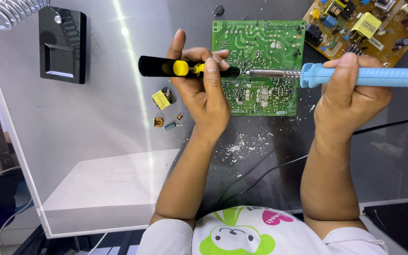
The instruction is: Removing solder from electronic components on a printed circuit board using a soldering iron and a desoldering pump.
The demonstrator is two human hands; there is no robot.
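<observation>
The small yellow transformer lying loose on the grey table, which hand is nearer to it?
Left. The left hand, holding the black and yellow desoldering pump, sits just right of the transformer. The right hand, gripping the blue soldering iron, is far across the green board.

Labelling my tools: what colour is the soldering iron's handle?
Light blue; the soldering iron's handle, in the right hand, shows best in the head view.

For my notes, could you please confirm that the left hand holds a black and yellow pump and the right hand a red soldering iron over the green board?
Not quite: the head view shows the soldering iron in the right hand is blue, not red. The left hand does hold the black and yellow pump over the green board.
</observation>
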